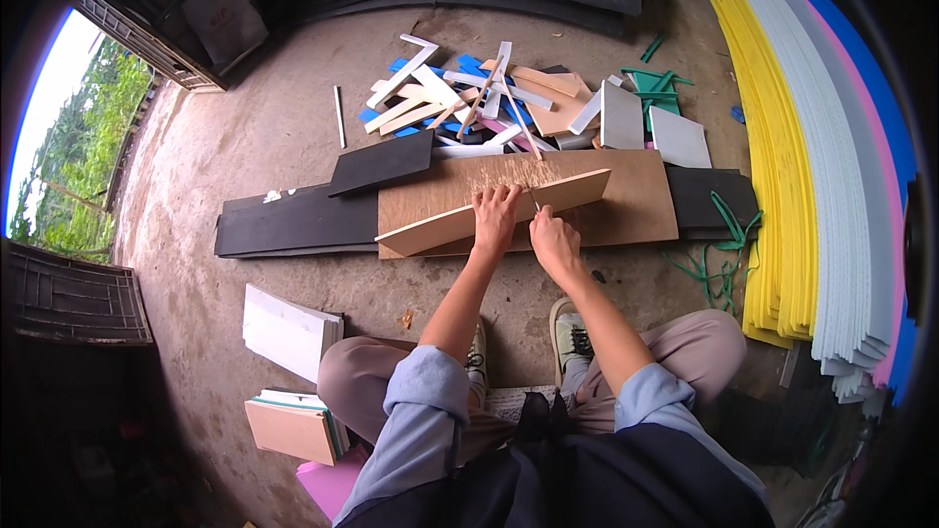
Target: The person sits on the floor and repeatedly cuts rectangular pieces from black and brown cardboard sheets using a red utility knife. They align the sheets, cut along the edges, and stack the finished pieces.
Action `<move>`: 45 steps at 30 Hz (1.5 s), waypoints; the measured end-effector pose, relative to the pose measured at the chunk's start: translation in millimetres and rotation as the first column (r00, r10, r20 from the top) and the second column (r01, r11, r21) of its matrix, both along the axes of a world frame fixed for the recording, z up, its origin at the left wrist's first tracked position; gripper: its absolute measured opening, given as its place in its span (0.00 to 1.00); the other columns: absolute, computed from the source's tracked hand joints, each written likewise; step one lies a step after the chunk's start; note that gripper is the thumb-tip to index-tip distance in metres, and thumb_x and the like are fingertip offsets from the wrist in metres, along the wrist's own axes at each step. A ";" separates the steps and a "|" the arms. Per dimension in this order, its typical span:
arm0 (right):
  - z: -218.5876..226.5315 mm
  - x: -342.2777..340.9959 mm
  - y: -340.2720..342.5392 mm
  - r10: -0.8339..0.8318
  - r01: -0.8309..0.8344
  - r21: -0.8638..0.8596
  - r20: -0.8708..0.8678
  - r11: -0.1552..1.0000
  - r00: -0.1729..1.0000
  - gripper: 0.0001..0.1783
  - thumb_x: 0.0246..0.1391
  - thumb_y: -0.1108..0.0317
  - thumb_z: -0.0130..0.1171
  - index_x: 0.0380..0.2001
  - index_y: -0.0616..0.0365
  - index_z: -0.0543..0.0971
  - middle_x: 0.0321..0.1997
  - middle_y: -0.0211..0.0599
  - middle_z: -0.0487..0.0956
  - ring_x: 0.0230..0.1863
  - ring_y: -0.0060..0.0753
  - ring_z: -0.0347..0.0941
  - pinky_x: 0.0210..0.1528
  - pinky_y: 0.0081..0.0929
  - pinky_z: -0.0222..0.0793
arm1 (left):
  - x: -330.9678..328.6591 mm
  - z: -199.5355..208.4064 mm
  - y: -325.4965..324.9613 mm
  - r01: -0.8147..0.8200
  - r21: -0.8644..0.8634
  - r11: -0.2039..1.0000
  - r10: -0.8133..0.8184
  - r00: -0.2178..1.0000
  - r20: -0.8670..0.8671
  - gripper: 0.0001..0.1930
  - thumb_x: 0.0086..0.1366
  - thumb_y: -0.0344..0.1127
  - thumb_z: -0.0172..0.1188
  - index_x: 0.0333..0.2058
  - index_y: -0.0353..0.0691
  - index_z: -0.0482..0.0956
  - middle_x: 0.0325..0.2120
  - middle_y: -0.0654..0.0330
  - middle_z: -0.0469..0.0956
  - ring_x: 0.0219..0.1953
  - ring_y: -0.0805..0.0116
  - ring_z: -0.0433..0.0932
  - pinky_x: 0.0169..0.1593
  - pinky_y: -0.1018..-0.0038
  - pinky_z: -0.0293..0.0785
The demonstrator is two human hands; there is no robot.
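A long tan foam sheet (440, 233) lies at a slant across a worn brown board (636, 198) in front of me. My left hand (496, 215) grips this sheet near its middle, fingers bent over the far edge. Close beside it, my right hand (555, 238) is closed round a knife (534, 199). Only the knife's thin blade shows, at the sheet's far edge; its handle is hidden in my fist. Scratches and cut marks cover the brown board just beyond my hands.
Black foam slabs (284, 230) lie under the board. Beyond is a heap of coloured offcuts (440, 93). Stacked yellow sheets (768, 156) and pale grey sheets (831, 166) stand at right, near green straps (719, 279). Cut white pieces (284, 328) and tan pieces (289, 430) lie at left.
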State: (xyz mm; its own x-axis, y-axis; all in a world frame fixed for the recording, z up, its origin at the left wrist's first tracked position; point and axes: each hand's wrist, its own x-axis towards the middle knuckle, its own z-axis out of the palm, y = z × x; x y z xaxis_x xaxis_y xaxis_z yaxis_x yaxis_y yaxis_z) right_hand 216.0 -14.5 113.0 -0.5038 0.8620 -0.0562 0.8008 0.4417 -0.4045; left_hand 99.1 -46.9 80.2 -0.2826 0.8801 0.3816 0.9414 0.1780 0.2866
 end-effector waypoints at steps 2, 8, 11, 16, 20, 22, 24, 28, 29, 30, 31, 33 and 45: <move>0.5 -0.9 -1.1 -0.010 0.011 -0.021 0.020 1.000 1.000 0.14 0.54 0.61 0.41 0.30 0.62 0.68 0.21 0.53 0.75 0.28 0.54 0.74 0.29 0.46 0.70 | 2.8 0.2 -0.8 -0.009 -0.002 1.000 0.009 1.000 0.003 0.14 0.53 0.31 0.48 0.40 0.44 0.70 0.30 0.61 0.70 0.38 0.62 0.68 0.46 0.64 0.57; 4.5 -4.2 1.7 -0.008 0.010 -0.038 0.070 0.999 0.998 0.12 0.51 0.65 0.43 0.29 0.64 0.70 0.24 0.53 0.76 0.30 0.52 0.75 0.31 0.42 0.71 | 5.5 -8.2 1.6 -0.044 0.018 0.999 0.044 0.999 -0.008 0.10 0.54 0.32 0.49 0.37 0.43 0.70 0.30 0.61 0.70 0.38 0.62 0.68 0.46 0.64 0.57; 8.8 -10.0 5.8 0.028 -0.024 -0.042 0.085 0.999 0.996 0.11 0.50 0.68 0.42 0.27 0.64 0.71 0.24 0.51 0.77 0.29 0.47 0.76 0.30 0.38 0.73 | -1.1 -13.7 3.5 -0.037 -0.019 0.999 0.037 0.999 0.032 0.08 0.56 0.34 0.49 0.36 0.43 0.69 0.30 0.62 0.70 0.38 0.63 0.67 0.47 0.65 0.57; -18.1 -21.6 12.1 -0.003 0.024 -0.132 0.160 0.991 0.987 0.10 0.50 0.69 0.42 0.27 0.63 0.71 0.26 0.51 0.77 0.32 0.47 0.76 0.32 0.38 0.73 | -4.7 -9.0 3.6 -0.004 -0.003 1.000 0.004 0.999 0.045 0.10 0.55 0.32 0.49 0.37 0.43 0.70 0.30 0.62 0.70 0.38 0.64 0.67 0.47 0.66 0.56; -91.8 -7.3 11.7 -0.006 0.027 -0.182 0.113 0.983 0.994 0.13 0.51 0.65 0.43 0.32 0.64 0.69 0.27 0.54 0.76 0.33 0.52 0.74 0.36 0.43 0.70 | 3.2 -3.0 4.1 0.017 0.002 1.000 -0.017 0.999 0.044 0.10 0.55 0.30 0.48 0.38 0.43 0.70 0.29 0.62 0.69 0.37 0.65 0.67 0.46 0.67 0.56; -119.3 -5.3 4.1 -0.048 0.081 -0.221 0.153 0.972 0.987 0.13 0.51 0.65 0.42 0.34 0.63 0.67 0.26 0.53 0.76 0.32 0.52 0.74 0.36 0.43 0.70 | 4.9 -4.4 3.0 0.009 0.006 1.000 -0.010 0.999 0.051 0.10 0.55 0.30 0.48 0.38 0.43 0.70 0.29 0.62 0.69 0.37 0.65 0.67 0.46 0.67 0.56; -132.5 0.5 -3.1 0.019 0.030 -0.216 0.221 0.976 0.975 0.12 0.52 0.64 0.42 0.35 0.61 0.66 0.26 0.50 0.77 0.31 0.49 0.75 0.34 0.41 0.71 | 1.7 -7.0 0.8 0.012 -0.020 1.000 -0.011 0.998 0.058 0.11 0.54 0.30 0.49 0.38 0.42 0.69 0.30 0.61 0.68 0.38 0.64 0.67 0.47 0.67 0.56; -120.2 -3.5 -7.5 0.023 0.049 -0.261 0.265 0.964 0.964 0.11 0.52 0.64 0.43 0.35 0.60 0.66 0.27 0.49 0.77 0.31 0.46 0.76 0.34 0.37 0.72 | -5.1 -5.0 -0.3 0.015 -0.068 0.998 -0.010 0.997 0.081 0.13 0.50 0.31 0.50 0.37 0.43 0.68 0.31 0.61 0.68 0.40 0.65 0.66 0.48 0.67 0.55; -122.3 -0.9 -5.8 0.015 0.055 -0.248 0.271 0.967 0.962 0.11 0.52 0.64 0.43 0.35 0.60 0.66 0.27 0.49 0.77 0.32 0.46 0.76 0.34 0.37 0.72 | -3.3 -3.8 2.2 0.016 -0.054 0.998 -0.011 0.997 0.081 0.13 0.51 0.32 0.50 0.37 0.43 0.68 0.31 0.61 0.68 0.40 0.65 0.66 0.48 0.67 0.56; -124.1 4.7 -7.5 0.017 0.042 -0.210 0.269 0.977 0.963 0.11 0.52 0.64 0.43 0.34 0.60 0.67 0.27 0.48 0.77 0.32 0.46 0.76 0.34 0.38 0.72 | -0.2 -2.8 1.8 0.016 -0.041 0.999 -0.012 0.997 0.082 0.12 0.51 0.32 0.50 0.37 0.43 0.69 0.30 0.62 0.69 0.39 0.65 0.66 0.48 0.67 0.56; -122.3 3.4 -6.3 0.022 0.019 -0.160 0.251 0.987 0.968 0.11 0.52 0.64 0.43 0.34 0.60 0.68 0.27 0.48 0.78 0.32 0.46 0.76 0.34 0.39 0.71 | -4.0 -2.0 0.7 0.010 -0.048 0.999 -0.007 0.998 0.062 0.12 0.52 0.32 0.50 0.37 0.43 0.69 0.30 0.62 0.69 0.39 0.65 0.67 0.47 0.67 0.56; -112.3 1.8 5.8 0.104 -0.075 -0.114 0.265 0.991 0.959 0.11 0.52 0.64 0.44 0.34 0.59 0.70 0.26 0.47 0.78 0.32 0.47 0.76 0.34 0.40 0.71 | -12.8 -2.0 -0.2 0.001 -0.054 0.999 0.000 1.000 0.019 0.11 0.53 0.32 0.50 0.37 0.43 0.69 0.30 0.62 0.70 0.38 0.65 0.68 0.47 0.66 0.57; 84.1 61.4 140.3 -0.014 0.012 -0.021 -0.110 1.000 0.994 0.14 0.55 0.62 0.41 0.31 0.64 0.69 0.19 0.47 0.75 0.18 0.41 0.74 0.20 0.36 0.69 | -58.4 157.5 -1.8 -0.054 0.254 0.966 0.014 0.987 0.157 0.12 0.58 0.34 0.50 0.40 0.37 0.66 0.29 0.50 0.74 0.33 0.51 0.73 0.34 0.61 0.69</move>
State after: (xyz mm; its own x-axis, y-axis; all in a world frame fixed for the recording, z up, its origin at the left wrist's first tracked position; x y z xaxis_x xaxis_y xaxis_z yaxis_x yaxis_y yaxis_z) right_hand 277.4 125.8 197.1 -0.4968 0.8676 -0.0185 0.7566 0.4226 -0.4990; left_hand 40.7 -48.7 237.7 -0.3829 0.7469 0.5437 0.8776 0.1102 0.4666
